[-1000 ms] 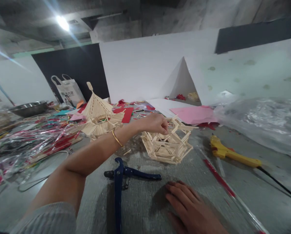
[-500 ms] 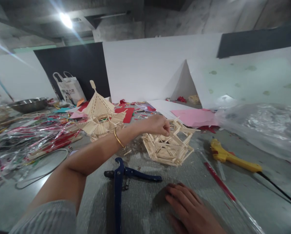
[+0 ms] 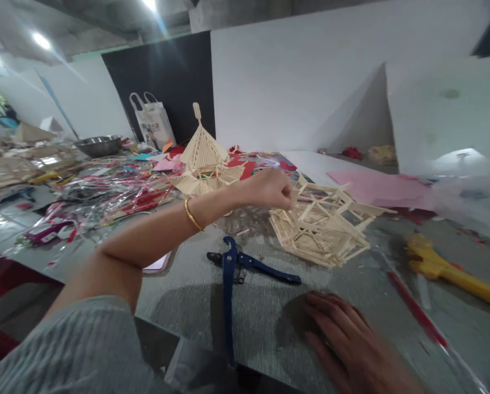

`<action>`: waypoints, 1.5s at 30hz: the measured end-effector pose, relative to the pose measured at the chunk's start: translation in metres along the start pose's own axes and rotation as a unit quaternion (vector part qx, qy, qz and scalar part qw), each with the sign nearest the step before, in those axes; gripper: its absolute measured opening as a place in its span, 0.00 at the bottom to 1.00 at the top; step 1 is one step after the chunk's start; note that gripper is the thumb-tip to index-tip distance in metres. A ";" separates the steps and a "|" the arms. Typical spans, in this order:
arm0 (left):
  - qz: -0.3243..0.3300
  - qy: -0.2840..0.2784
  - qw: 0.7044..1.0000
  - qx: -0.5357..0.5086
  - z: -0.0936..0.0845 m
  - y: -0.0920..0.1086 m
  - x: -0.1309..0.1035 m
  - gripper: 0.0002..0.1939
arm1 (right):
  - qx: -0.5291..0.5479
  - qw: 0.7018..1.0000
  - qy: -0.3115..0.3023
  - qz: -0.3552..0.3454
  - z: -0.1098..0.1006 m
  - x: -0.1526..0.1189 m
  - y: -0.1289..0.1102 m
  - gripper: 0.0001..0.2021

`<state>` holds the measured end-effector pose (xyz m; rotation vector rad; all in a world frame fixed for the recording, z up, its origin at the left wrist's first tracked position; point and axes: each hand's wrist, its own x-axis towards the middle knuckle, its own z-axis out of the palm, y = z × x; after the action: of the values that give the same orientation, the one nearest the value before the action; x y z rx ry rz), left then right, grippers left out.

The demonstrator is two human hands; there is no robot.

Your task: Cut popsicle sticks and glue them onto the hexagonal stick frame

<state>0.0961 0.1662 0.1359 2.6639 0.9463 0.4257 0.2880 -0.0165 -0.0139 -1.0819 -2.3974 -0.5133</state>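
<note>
My left hand (image 3: pixel 269 189), with a gold bangle at the wrist, is closed in a fist beside the upper left edge of a frame built of pale wooden sticks (image 3: pixel 325 232). Its fingertips are turned away, so what they grip, if anything, is hidden. Palm down on the grey table, my right hand (image 3: pixel 351 339) has its fingers stretched out and holds nothing. Between the two hands lies a blue pipe cutter (image 3: pixel 228 273) with its handles spread. Behind my left forearm stands a pagoda-like stick model (image 3: pixel 204 150) with a pointed roof.
A yellow glue gun (image 3: pixel 442 262) and a red strip in clear wrap (image 3: pixel 417 312) lie at the right. Plastic wrappers (image 3: pixel 117 191) clutter the left, with a metal bowl (image 3: pixel 99 145) behind. Pink paper (image 3: pixel 380 189) lies beyond the frame. The table's near edge shows below.
The view has swung left, so things sit further right in it. My left hand has shifted from over the stick frame to its left edge. My right hand still rests flat.
</note>
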 end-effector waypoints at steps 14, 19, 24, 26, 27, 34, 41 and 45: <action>-0.222 -0.142 0.961 0.082 0.044 -0.063 -0.041 0.09 | 0.050 0.998 0.024 0.015 0.011 -0.008 0.003 0.14; -0.206 -0.169 0.959 0.095 0.046 -0.062 -0.037 0.10 | 0.041 0.999 0.032 0.013 0.012 -0.007 0.003 0.13; -0.184 -0.191 0.960 0.086 0.046 -0.066 -0.033 0.10 | 0.046 0.998 0.034 0.019 0.012 -0.007 0.001 0.13; -0.173 -0.197 0.962 0.083 0.046 -0.067 -0.031 0.10 | 0.052 0.998 0.028 0.023 0.013 -0.008 0.001 0.13; -0.168 -0.198 0.962 0.083 0.046 -0.067 -0.031 0.10 | 0.055 0.998 0.025 0.026 0.013 -0.008 0.001 0.13; -0.143 -0.214 0.963 0.080 0.045 -0.069 -0.028 0.08 | 0.064 0.997 0.020 0.035 0.012 -0.007 0.002 0.13; -0.138 -0.226 0.961 0.081 0.047 -0.075 -0.023 0.08 | 0.047 0.998 0.025 0.034 0.012 -0.007 0.000 0.13; -0.132 -0.220 0.963 0.084 0.047 -0.074 -0.023 0.08 | 0.047 0.998 0.032 0.026 0.014 -0.007 0.000 0.13</action>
<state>0.0543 0.1984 0.0620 2.5551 1.2032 -0.3067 0.2887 -0.0139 -0.0289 -1.0675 -2.3080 -0.4080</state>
